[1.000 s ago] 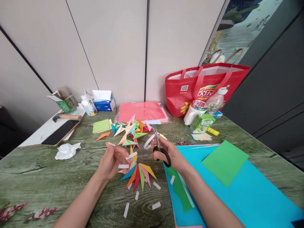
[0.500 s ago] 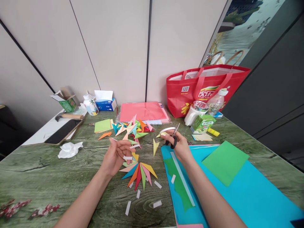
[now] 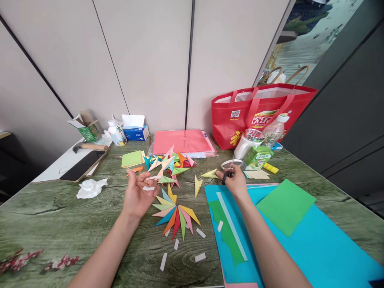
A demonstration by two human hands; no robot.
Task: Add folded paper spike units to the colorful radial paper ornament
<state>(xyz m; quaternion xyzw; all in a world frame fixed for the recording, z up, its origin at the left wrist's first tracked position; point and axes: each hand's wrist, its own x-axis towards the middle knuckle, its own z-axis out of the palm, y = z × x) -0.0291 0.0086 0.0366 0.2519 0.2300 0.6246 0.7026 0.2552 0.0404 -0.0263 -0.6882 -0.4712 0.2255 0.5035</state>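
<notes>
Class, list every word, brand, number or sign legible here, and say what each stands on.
"HUANL", rest illegible: red bag.
Apparently "欢乐", large characters above that: same bag.
QR code, a square sign: same bag.
Too small or blurred: print on the green carton, blue tissue box, open green box.

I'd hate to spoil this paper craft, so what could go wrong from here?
The two white strips on the left hand might drop off or stick somewhere unwanted. The scissors in the right hand are close to a pale yellow folded piece and could nick it. The colourful paper fan lies near the left hand, so a brush might shift it.
</notes>
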